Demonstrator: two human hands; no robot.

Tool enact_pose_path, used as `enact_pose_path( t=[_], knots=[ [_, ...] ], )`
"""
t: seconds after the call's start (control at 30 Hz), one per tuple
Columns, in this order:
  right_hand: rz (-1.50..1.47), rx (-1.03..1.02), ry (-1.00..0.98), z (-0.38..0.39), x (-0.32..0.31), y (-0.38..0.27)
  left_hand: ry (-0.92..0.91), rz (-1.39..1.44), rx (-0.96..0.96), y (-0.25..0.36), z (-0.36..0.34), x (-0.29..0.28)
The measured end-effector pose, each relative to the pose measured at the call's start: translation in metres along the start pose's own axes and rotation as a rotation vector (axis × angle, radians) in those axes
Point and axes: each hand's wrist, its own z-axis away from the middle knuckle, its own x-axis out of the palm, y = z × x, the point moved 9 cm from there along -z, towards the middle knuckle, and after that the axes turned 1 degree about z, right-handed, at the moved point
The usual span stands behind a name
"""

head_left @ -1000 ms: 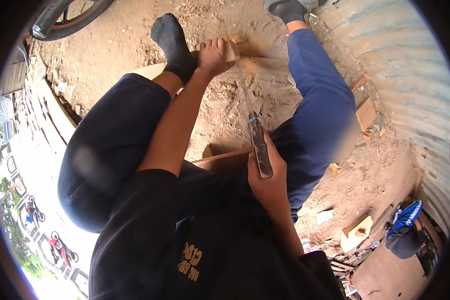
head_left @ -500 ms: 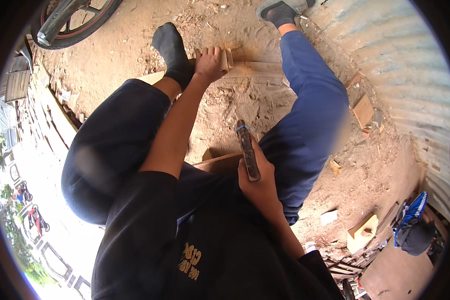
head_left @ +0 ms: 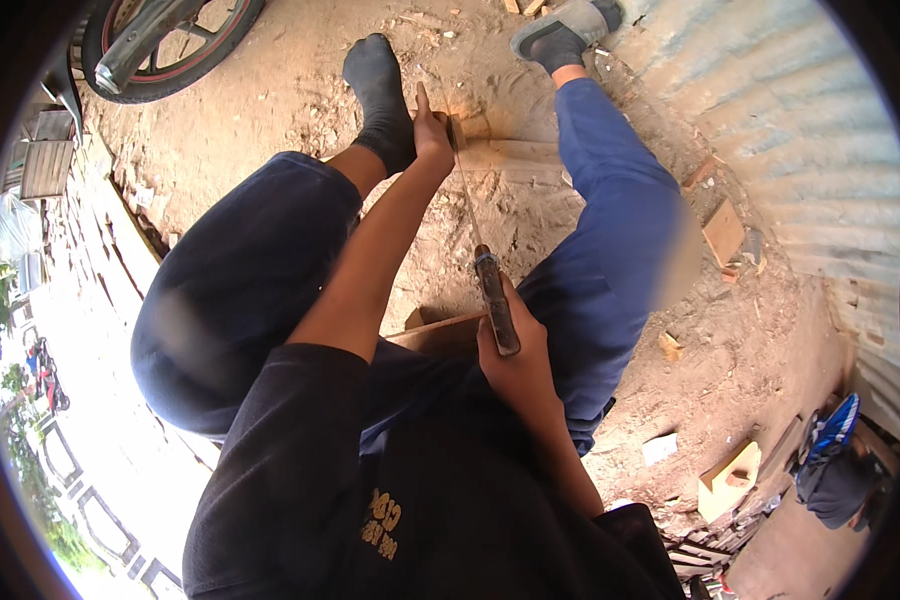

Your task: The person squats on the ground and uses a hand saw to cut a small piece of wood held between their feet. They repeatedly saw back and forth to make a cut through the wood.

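Observation:
My left hand (head_left: 431, 140) grips a small wood block (head_left: 456, 132) beside my socked left foot (head_left: 378, 95). One digit points up; the other fingers are partly hidden. In my right hand (head_left: 519, 350), close to my lap, is a saw (head_left: 494, 300) with a dark, worn handle. Its thin blade shows almost edge-on and runs up from the handle to the block by my left hand. A pale plank (head_left: 515, 155) lies on the dirt beyond, to the right of the block. Between my legs sits another board (head_left: 440, 335), partly covered by my clothes.
A motorcycle wheel (head_left: 170, 60) stands at the far left. Corrugated metal sheeting (head_left: 820, 150) borders the right side. Wood offcuts (head_left: 724, 232) and a yellowish piece (head_left: 730, 480) lie on the dirt at right. My right foot in a sandal (head_left: 560, 35) rests far ahead.
My left hand has turned on the block, one digit now pointing up. The saw blade now shows as a line reaching the block. The view has shifted slightly.

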Motion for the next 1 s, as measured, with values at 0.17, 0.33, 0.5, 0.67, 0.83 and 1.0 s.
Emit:
enact_pose_path(
  t=[0.17,0.33,0.5,0.67,0.83,1.0],
  knots=[
    [0.164,0.007,-0.029,0.011,-0.008,-0.009,0.02,0.27,-0.013,-0.011,0.028,-0.014],
    [0.25,-0.035,-0.064,0.051,-0.037,-0.043,0.117,0.24,0.006,-0.007,0.028,-0.019],
    [0.154,0.109,-0.092,0.007,-0.017,-0.025,0.276,0.342,-0.025,-0.008,0.013,-0.012],
    [0.198,0.015,0.007,0.043,-0.026,-0.037,0.182,0.385,-0.039,-0.006,0.01,-0.01],
    [0.146,0.116,-0.071,0.016,-0.012,-0.025,0.261,0.375,-0.049,-0.005,0.014,-0.015],
    [0.22,-0.001,-0.011,0.039,-0.024,-0.04,0.241,0.396,-0.082,-0.006,0.013,-0.016]
  ],
)
